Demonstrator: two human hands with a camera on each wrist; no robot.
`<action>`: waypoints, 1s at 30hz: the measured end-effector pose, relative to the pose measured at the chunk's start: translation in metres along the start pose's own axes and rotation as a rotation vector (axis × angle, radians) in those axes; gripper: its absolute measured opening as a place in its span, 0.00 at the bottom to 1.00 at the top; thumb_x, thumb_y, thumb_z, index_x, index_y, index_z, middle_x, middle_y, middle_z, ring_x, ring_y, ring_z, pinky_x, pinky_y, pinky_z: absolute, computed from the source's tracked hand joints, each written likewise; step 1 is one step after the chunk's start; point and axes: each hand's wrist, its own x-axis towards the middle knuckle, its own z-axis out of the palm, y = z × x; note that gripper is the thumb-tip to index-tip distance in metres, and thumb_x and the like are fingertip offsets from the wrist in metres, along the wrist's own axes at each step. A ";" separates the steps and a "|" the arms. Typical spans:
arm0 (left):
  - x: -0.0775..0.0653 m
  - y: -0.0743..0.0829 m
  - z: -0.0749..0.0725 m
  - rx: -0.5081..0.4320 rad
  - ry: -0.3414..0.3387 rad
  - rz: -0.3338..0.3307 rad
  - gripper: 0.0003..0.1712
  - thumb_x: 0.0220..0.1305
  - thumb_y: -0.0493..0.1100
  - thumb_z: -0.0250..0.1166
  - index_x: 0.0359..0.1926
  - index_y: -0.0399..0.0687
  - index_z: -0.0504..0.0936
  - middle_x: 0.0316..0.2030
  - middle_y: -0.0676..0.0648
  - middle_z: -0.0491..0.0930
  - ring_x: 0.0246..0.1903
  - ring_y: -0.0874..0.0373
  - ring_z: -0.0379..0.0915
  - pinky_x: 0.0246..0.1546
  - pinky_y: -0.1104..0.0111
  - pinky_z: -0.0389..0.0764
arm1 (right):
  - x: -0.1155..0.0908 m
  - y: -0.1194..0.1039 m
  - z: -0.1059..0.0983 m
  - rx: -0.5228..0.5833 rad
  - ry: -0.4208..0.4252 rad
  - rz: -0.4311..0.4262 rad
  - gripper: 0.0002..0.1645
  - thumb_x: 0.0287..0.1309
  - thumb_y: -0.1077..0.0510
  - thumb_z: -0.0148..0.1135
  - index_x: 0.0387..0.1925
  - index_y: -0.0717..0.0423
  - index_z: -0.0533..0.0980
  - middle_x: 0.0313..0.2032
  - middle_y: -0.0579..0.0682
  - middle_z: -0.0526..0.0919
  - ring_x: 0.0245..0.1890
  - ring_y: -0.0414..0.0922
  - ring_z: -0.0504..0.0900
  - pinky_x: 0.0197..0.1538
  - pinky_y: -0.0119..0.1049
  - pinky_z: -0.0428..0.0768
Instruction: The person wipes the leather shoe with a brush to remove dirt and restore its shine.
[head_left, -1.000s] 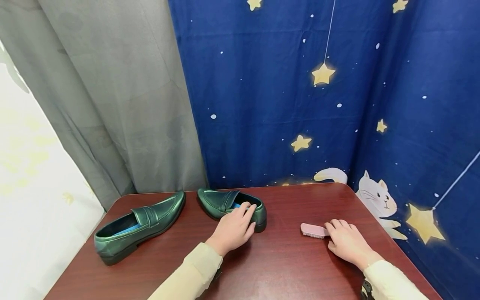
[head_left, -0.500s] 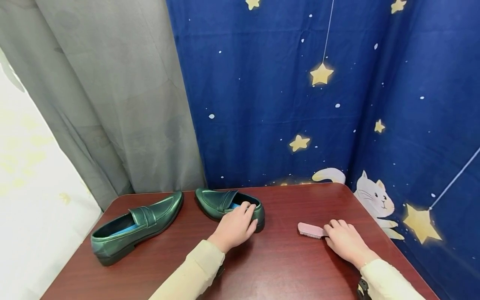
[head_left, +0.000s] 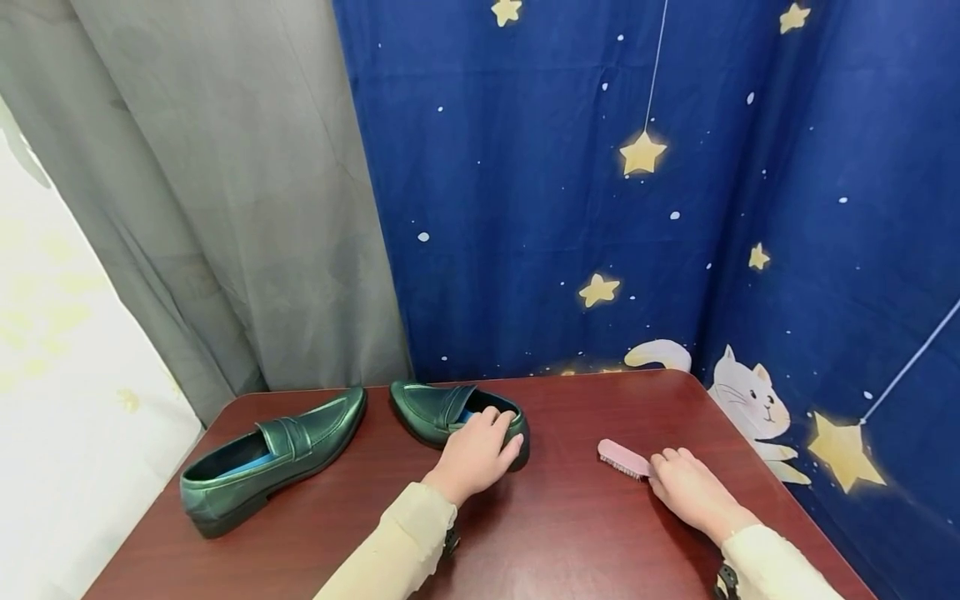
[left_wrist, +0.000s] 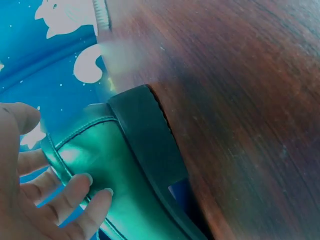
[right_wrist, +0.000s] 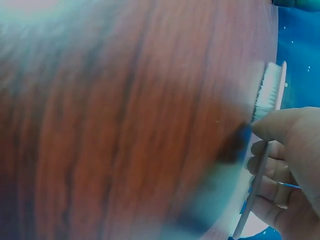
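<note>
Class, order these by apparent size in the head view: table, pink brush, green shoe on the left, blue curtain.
1. Blue curtain
2. Table
3. Green shoe on the left
4. Pink brush, handle partly covered by the right hand

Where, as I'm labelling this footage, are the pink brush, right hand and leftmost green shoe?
Pink brush (head_left: 622, 457), head view: back of its bristled end.
Right hand (head_left: 688, 487), head view: back of the hand.
Leftmost green shoe (head_left: 297, 439), head view: strap across the upper.
</note>
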 end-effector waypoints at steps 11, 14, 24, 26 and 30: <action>-0.010 -0.005 -0.003 -0.009 0.021 0.019 0.27 0.78 0.60 0.47 0.64 0.52 0.78 0.51 0.46 0.80 0.49 0.51 0.77 0.49 0.56 0.83 | -0.004 0.002 0.007 0.029 0.034 0.034 0.10 0.62 0.60 0.66 0.30 0.56 0.72 0.27 0.48 0.70 0.31 0.46 0.68 0.39 0.44 0.74; -0.014 -0.007 -0.004 0.006 0.049 0.039 0.25 0.78 0.61 0.47 0.57 0.52 0.81 0.46 0.49 0.81 0.45 0.53 0.77 0.45 0.58 0.83 | -0.005 0.001 0.008 0.032 0.064 0.044 0.10 0.62 0.60 0.66 0.30 0.56 0.71 0.27 0.48 0.69 0.30 0.46 0.68 0.37 0.44 0.74; -0.023 -0.009 -0.012 0.009 0.080 0.056 0.27 0.78 0.64 0.46 0.41 0.53 0.83 0.37 0.53 0.81 0.37 0.58 0.72 0.39 0.63 0.81 | -0.006 -0.004 0.005 0.036 0.201 0.025 0.09 0.59 0.60 0.64 0.30 0.57 0.71 0.26 0.49 0.70 0.28 0.50 0.70 0.36 0.47 0.75; -0.024 -0.010 -0.014 0.017 0.079 0.061 0.28 0.78 0.65 0.45 0.40 0.53 0.84 0.35 0.53 0.81 0.36 0.58 0.74 0.38 0.64 0.81 | -0.005 -0.006 0.004 0.058 0.184 0.046 0.08 0.60 0.60 0.63 0.31 0.57 0.71 0.27 0.50 0.70 0.30 0.50 0.70 0.37 0.48 0.76; -0.026 -0.009 -0.016 0.014 0.062 0.051 0.29 0.78 0.66 0.44 0.40 0.53 0.84 0.33 0.54 0.80 0.31 0.61 0.75 0.33 0.65 0.81 | -0.002 -0.012 -0.001 0.101 0.150 0.089 0.07 0.62 0.59 0.61 0.32 0.56 0.72 0.28 0.50 0.71 0.32 0.50 0.71 0.40 0.49 0.76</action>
